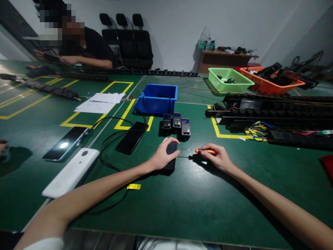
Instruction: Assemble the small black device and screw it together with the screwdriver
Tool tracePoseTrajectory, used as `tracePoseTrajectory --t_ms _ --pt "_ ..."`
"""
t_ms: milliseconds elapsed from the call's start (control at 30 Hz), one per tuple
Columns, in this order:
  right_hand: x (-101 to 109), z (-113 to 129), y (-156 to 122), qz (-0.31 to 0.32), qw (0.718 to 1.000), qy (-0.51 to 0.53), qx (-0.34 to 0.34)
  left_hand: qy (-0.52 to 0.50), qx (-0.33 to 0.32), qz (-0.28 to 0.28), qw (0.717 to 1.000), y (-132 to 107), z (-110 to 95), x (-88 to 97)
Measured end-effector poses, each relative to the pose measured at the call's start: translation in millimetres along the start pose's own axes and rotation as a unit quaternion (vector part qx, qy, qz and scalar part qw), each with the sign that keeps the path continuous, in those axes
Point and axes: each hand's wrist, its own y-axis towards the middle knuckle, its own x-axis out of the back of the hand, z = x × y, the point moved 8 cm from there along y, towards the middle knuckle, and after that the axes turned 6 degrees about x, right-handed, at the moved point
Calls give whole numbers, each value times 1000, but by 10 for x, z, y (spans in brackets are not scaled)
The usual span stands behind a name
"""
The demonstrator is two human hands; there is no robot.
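My left hand (165,154) is closed around a black box-shaped device (170,166), thumb and fingers on its sides, holding it at the table's middle. An orange-handled screwdriver (206,150) is pinched in my right hand (217,158). Its thin metal shaft points left and its tip is at the right side of the black device; whether it touches a screw is too small to tell. Just beyond my left hand stand three small dark modules (177,120) with printed faces, close together. Behind them is a blue bin (158,104).
Left of my hands lie a dark phone (132,138), another phone (66,143), a white power bank-like block (71,172) and black cables. Green basket (230,81), orange basket (273,83) and long black assemblies with wires (270,113) are at right. Another person (91,48) sits across the table.
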Motion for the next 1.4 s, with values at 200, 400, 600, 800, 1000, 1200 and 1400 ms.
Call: tracePoseTrajectory --t_ms 200,400,600,800,1000,1200,1400 --pt "3 29 13 1 1000 -9 22 -1 -1 1 1000 -1 -15 0" --pt "32 -40 31 -27 996 88 -20 0 0 15 1000 -20 -48 -30" --pt "37 -96 35 -43 982 177 -39 -3 -7 19 1000 -36 -57 -51" --pt "-25 -29 21 9 997 61 -37 -7 -7 11 1000 -26 -25 -31" --pt "3 -41 0 -1 999 20 -43 -9 -7 10 1000 -29 -28 -37" --pt "29 -53 6 -7 1000 9 -20 -5 -7 3 1000 -24 -22 -26" --pt "25 -13 5 -1 1000 -9 -5 -7 -5 0 1000 -18 -10 -14"
